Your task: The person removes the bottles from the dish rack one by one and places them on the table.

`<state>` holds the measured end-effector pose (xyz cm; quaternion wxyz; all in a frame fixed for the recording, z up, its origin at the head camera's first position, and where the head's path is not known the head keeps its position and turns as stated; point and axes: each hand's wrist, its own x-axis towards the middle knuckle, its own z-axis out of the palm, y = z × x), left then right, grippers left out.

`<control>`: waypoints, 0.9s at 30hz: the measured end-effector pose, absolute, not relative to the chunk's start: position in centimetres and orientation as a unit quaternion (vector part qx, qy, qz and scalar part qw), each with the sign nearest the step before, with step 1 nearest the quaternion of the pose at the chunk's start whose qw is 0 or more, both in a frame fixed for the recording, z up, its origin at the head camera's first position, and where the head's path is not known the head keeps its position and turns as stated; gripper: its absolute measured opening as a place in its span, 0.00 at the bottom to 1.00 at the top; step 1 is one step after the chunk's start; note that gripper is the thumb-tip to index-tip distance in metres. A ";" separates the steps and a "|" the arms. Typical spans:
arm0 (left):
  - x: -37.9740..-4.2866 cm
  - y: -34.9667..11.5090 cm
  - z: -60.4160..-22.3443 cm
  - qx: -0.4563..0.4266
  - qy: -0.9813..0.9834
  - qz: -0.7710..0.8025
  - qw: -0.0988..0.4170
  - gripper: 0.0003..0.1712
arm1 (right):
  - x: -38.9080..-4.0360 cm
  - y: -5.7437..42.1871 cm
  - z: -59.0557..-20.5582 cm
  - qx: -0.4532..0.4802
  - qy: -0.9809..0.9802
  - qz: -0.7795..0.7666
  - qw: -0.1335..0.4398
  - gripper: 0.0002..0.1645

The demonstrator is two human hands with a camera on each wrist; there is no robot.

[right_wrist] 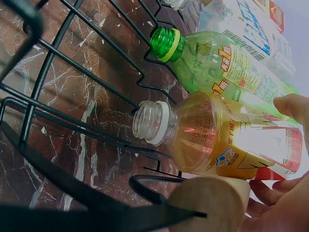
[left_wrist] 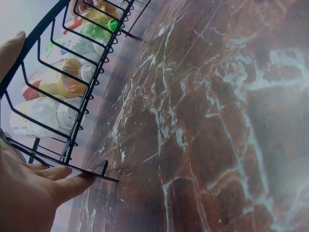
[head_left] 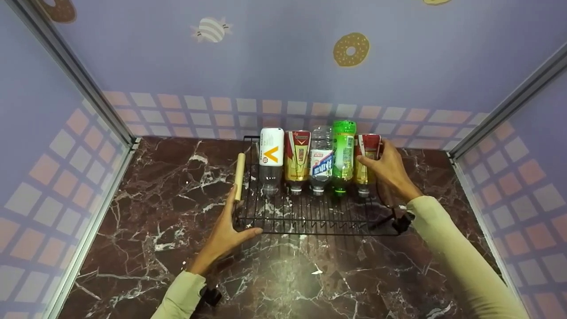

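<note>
A black wire rack [head_left: 305,225] with wooden handles holds a row of several bottles, mouths toward me. My right hand [head_left: 390,166] grips the rightmost bottle, red and gold [right_wrist: 241,145], thumb on one side and fingers on the other; its mouth has no cap. Beside it lies a green bottle [head_left: 343,155], then a clear bottle with a blue and white label [head_left: 321,166], another red and gold bottle [head_left: 298,155] and a white-labelled bottle [head_left: 271,148]. At the rack's left end my left hand [head_left: 226,232] holds the frame, fingers against the wires [left_wrist: 79,170].
The left wooden handle [head_left: 239,177] stands up beside my left hand; the right one [right_wrist: 207,203] is near my right hand. Under the rack is a dark red marbled tabletop [head_left: 177,248]. Patterned panels [head_left: 283,79] enclose the back and both sides.
</note>
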<state>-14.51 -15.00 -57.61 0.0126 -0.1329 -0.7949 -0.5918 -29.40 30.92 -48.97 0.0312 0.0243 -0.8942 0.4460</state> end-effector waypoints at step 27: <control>-14.3 -14.8 -57.8 -0.117 -0.737 -0.665 -0.016 0.79 | -29.2 30.5 -49.4 -0.010 -0.892 0.449 0.051 0.44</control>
